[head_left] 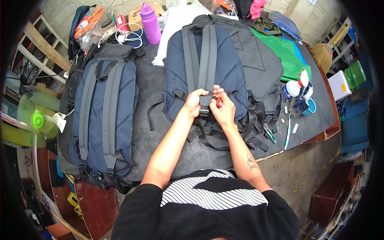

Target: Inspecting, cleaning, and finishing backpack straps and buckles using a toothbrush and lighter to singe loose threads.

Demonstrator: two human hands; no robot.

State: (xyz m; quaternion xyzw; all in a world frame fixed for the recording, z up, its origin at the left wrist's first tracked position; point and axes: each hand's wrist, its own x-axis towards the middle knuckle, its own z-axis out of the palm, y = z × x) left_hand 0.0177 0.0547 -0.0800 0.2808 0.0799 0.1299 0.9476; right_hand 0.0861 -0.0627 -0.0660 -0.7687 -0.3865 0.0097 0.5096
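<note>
- The backpack (230, 66) lies nearer the wearer than the purple bottle (150, 26), and to its right: navy with diagonal seams, two padded grey straps (208, 56), a black buckle (204, 112) below one.
- Left hand (193, 103), right of the bottle: gripping that strap's lower end.
- Right hand (225, 111), farther right of the bottle: curled round a small red object (219, 103).

Small red object (219, 103), partly hidden by the bare right hand (225, 112); kind indeterminable. Translucent green fan blades (18, 136) blurred.
</note>
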